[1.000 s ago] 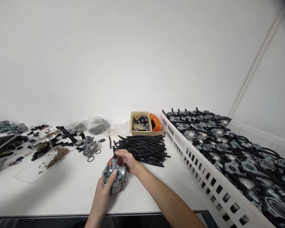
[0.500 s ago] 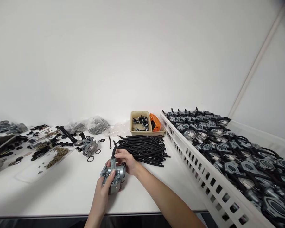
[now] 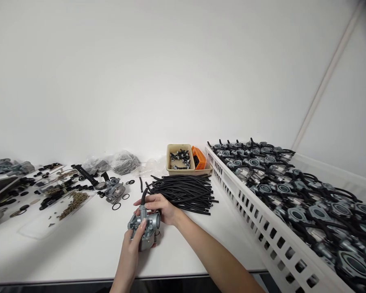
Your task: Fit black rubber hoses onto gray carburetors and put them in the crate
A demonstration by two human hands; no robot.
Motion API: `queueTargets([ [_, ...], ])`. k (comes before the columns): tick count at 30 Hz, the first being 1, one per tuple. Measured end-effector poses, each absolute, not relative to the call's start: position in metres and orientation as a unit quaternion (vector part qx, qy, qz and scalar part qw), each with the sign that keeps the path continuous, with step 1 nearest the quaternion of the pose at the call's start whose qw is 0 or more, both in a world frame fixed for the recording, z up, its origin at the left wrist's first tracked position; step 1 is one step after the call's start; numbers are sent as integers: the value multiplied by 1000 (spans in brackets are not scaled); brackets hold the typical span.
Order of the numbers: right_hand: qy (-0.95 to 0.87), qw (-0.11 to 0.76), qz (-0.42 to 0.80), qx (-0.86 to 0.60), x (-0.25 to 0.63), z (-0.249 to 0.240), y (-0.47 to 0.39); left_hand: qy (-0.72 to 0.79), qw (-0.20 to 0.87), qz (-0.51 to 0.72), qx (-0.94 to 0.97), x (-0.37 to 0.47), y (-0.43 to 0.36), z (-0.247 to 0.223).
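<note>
A silver metal carburetor [image 3: 148, 234] is held upright just above the white table, near its front edge. My left hand [image 3: 133, 242] is closed round its near left side, the thumb pressed on the front. From the top of the carburetor a short black cap or tube [image 3: 144, 197] sticks up. My right hand [image 3: 160, 207] curls its fingers round the base of that black piece, behind and beside the metal neck. Just beyond the right hand lies a pile of black rubber hoses [image 3: 183, 191].
On the right stands a white crate [image 3: 262, 215] full of carburetors with hoses. Behind the hoses are a beige tray [image 3: 168, 162] of small fittings and an orange basket [image 3: 203, 160]. Another carburetor [image 3: 115, 191], black rings, a watch [image 3: 90, 177] and brass parts [image 3: 73, 203] lie left.
My right hand has shifted slightly left and its fingers have moved from the upper part of the black piece to its base. The carburetor has moved slightly left.
</note>
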State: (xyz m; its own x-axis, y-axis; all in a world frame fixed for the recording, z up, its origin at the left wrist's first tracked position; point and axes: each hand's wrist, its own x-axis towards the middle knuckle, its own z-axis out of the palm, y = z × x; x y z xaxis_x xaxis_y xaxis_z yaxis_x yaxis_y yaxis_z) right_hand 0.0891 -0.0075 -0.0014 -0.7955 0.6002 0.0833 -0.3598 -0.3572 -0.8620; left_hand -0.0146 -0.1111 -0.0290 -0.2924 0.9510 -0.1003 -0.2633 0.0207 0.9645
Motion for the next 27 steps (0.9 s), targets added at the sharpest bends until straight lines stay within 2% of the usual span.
queueTargets([
  [6,-490,288,814,-121,89,-4,-7,524,465,639,318,-10,-113,-28],
  [10,-500,313,799,-118,87,-3,-9,527,447,640,336,-10,-113,-25],
  [27,-509,333,778,-158,81,2,-12,561,450,616,320,-13,-111,-24],
])
